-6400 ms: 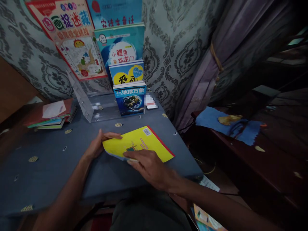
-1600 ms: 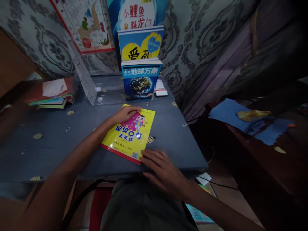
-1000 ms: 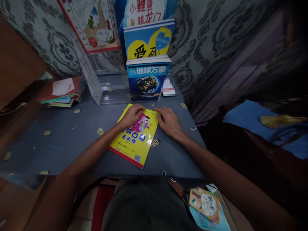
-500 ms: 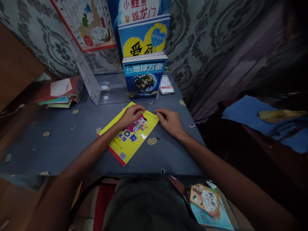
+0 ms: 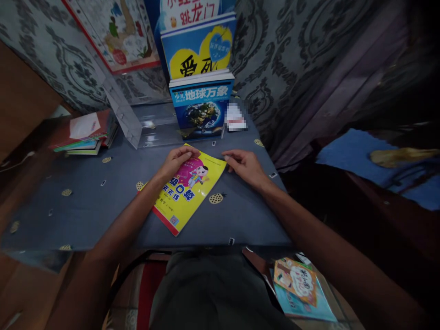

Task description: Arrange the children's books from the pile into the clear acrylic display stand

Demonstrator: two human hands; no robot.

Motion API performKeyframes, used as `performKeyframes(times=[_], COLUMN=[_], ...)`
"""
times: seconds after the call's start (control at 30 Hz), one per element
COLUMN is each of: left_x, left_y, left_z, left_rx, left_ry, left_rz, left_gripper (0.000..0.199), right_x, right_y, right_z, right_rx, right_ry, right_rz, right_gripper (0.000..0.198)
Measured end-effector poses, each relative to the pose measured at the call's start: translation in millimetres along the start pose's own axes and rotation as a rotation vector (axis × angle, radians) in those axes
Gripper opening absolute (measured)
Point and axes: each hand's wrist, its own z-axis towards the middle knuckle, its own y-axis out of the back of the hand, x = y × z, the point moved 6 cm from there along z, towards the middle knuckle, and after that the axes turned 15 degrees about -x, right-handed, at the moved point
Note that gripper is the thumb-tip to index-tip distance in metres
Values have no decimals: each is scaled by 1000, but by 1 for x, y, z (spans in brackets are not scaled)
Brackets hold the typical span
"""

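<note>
Just below the near right corner of the desk (image 5: 85, 201), note an orange booklet (image 5: 299, 282) lying over a blue booklet (image 5: 304, 310); above, on the desk, find the yellow book (image 5: 192, 183), closed, cover up, slanted, one bottom corner pointing to the near edge, its top toward the far edge; nearer to the right edge than to the left.

At its top left corner, see the left hand (image 5: 174, 161) resting on the cover, half bent, thumb close to forefinger; cannot tell whether pinching pages or only pressing; at its top right corner, see the right hand (image 5: 245, 166), loosely curled, thumb and forefinger close together at the corner; cannot tell whether gripping paper or merely touching.

Judge the step in hand as steadying the closed book and feeling for its free corner; for the next move, if a lifting of the cover, reckon on needing a clean pinch of that one sheet with the right thumb and forefinger, plus an easing of left pressure off the cover.

Farther back, toward the far edge, see a clear stand (image 5: 127, 117), with an Earth book (image 5: 202, 114) upright at its right end and a heart-marked book (image 5: 195, 50) behind; beside, toward the far right corner, a pixelated white item (image 5: 235, 118); toward the far left corner, a book stack (image 5: 84, 141); beyond, patterned wall covering (image 5: 271, 55).
</note>
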Motion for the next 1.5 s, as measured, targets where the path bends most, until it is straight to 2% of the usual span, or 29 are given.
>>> performKeyframes(times=[0.13,0.27,0.47,0.57,0.73,0.87,0.93,1.03,1.27,1.5], left_x=[3,-1,-4,-8,-36,-44,-42,-37,-35,-33], left_y=[2,1,-4,-10,-35,-59,-68,-75,-68,-68], left_z=[1,4,8,2,-23,-48,-56,-60,-58,-60], left_rx=[-11,50,80,74,74,59,58,40,0,-2], left_ry=[65,117,165,84,-282,-423,-445,-458,-450,-450], left_rz=[-84,-117,-36,162,522,738,823,889,780,769], left_gripper=[17,13,15,19,30,46,54,53,35,35], right_x=[-1,2,3,1,1,3,4,6,6,8], right_y=[-5,-8,-9,-10,-10,-10,-10,-9,-9,-8], right_z=[-2,-6,-7,-7,-7,-7,-7,-8,-8,-7], right_rx=[64,103,119,135,147,155,155,164,150,186], right_ry=[-158,-282,-332,-325,-309,-312,-320,-338,-329,-234], right_rz=[225,378,456,445,450,493,513,536,519,468], right_gripper=[37,38,41,40,36,38,39,37,34,35])
